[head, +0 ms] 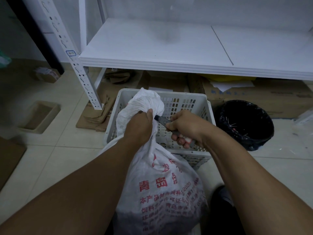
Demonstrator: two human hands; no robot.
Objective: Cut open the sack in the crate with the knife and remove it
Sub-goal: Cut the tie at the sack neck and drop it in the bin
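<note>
A white woven sack (pixel 162 189) with red printed characters leans over the near rim of a white perforated plastic crate (pixel 189 100) on the floor. My left hand (pixel 140 126) is clenched around the sack's gathered neck, with the bunched top sticking up above my fist. My right hand (pixel 184 128) grips a grey utility knife (pixel 163 119). Its tip points left and touches the sack just under my left fist.
A white metal shelf (pixel 169 48) stands right behind the crate, with flattened cardboard boxes (pixel 169 80) under it. A bin lined with a black bag (pixel 245 122) sits right of the crate. A shallow cardboard tray (pixel 39 116) lies on the tiled floor at left.
</note>
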